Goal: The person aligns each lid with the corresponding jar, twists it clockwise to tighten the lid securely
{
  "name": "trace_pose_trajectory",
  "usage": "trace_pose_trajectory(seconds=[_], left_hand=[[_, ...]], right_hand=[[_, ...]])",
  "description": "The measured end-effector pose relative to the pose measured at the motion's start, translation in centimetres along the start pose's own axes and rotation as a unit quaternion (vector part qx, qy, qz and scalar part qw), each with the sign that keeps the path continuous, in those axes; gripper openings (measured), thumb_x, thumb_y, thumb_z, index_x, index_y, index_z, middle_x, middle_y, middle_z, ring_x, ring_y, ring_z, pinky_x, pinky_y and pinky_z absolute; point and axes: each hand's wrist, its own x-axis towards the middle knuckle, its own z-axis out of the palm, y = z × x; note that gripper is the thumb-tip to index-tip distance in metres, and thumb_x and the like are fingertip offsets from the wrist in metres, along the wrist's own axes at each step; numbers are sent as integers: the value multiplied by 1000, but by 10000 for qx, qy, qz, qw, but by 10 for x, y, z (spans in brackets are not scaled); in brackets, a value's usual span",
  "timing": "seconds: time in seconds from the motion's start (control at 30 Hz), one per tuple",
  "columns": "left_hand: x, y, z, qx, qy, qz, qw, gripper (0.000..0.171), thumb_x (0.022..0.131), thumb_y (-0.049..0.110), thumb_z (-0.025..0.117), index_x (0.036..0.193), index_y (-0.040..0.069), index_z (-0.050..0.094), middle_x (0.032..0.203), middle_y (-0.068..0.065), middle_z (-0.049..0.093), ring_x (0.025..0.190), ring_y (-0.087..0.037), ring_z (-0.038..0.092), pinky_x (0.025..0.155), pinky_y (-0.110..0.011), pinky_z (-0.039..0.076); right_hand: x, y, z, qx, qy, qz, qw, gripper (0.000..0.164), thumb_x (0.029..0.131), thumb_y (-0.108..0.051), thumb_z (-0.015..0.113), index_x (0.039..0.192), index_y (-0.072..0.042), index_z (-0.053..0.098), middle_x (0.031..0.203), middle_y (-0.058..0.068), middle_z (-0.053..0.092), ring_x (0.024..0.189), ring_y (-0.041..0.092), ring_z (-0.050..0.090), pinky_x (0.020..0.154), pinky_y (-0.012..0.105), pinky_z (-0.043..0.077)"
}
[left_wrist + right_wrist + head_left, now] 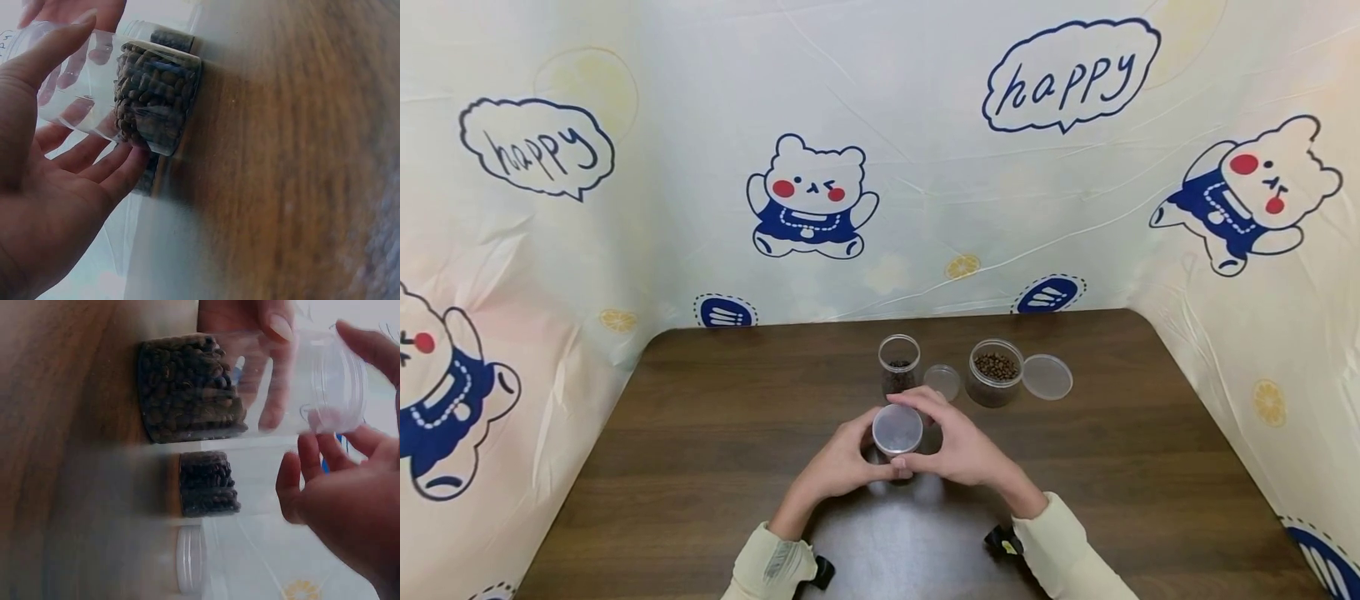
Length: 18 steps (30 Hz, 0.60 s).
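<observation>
A clear plastic jar point(187, 387), its lower part filled with coffee beans point(156, 94), stands upright on the table in front of me. My left hand point(838, 462) holds the jar's body, thumb on one side and fingers curled round the other. At the top, my right hand point(966, 446) grips the translucent lid point(897, 429) with thumb and fingers at its rim. In the head view both thumbs meet at the near side of the jar, and the hands hide most of its body.
Behind the hands stands an uncapped jar point(898, 354) of dark beans, with a small clear lid point(942, 381) beside it. Farther right are a wider open jar point(992, 392) of brown beans and a larger lid point(1048, 377). A printed cloth point(925, 192) surrounds the wooden table point(715, 433).
</observation>
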Motion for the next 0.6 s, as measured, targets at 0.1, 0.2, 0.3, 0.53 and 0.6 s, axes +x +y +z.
trace_pose_trajectory(seconds=[0.1, 0.2, 0.3, 0.53, 0.6], left_hand=[[0, 0, 0, 7, 16, 35, 10000, 69, 82, 31, 93, 141, 24, 58, 133, 2, 69, 121, -15, 66, 105, -27, 53], [0, 1, -1, -13, 26, 99, 9999, 67, 82, 25, 92, 140, 21, 59, 131, -1, 70, 120, -17, 66, 104, -27, 53], [1, 1, -2, -43, 29, 198, 9998, 65, 83, 17, 90, 141, 18, 59, 132, -5, 70, 120, -20, 66, 104, -28, 53], [1, -2, -1, -53, 3, 234, 9997, 64, 83, 16, 90, 139, 19, 60, 131, -4, 70, 120, -20, 66, 103, -27, 53], [1, -2, 0, -65, -5, 180, 9998, 64, 83, 20, 91, 139, 21, 59, 131, -2, 70, 120, -18, 66, 104, -26, 53]], right_hand=[[-2, -7, 11, -183, 575, 227, 9979, 72, 78, -28, 95, 141, -22, 61, 138, -1, 61, 121, 18, 58, 99, 32, 49], [-4, -16, 23, -527, 1226, 648, 9889, 71, 74, -32, 98, 134, -18, 63, 129, 0, 62, 117, 17, 57, 95, 32, 49], [-5, -23, 35, -986, 1719, 892, 9761, 72, 72, -36, 98, 130, -12, 62, 122, 5, 63, 114, 18, 54, 95, 35, 48], [-9, -26, 40, -1153, 1955, 790, 9707, 78, 71, -37, 98, 132, -8, 59, 121, 7, 61, 111, 19, 53, 94, 37, 44], [-10, -20, 33, -853, 1745, 681, 9786, 81, 73, -36, 97, 136, -8, 57, 126, 7, 60, 115, 19, 54, 98, 36, 45]])
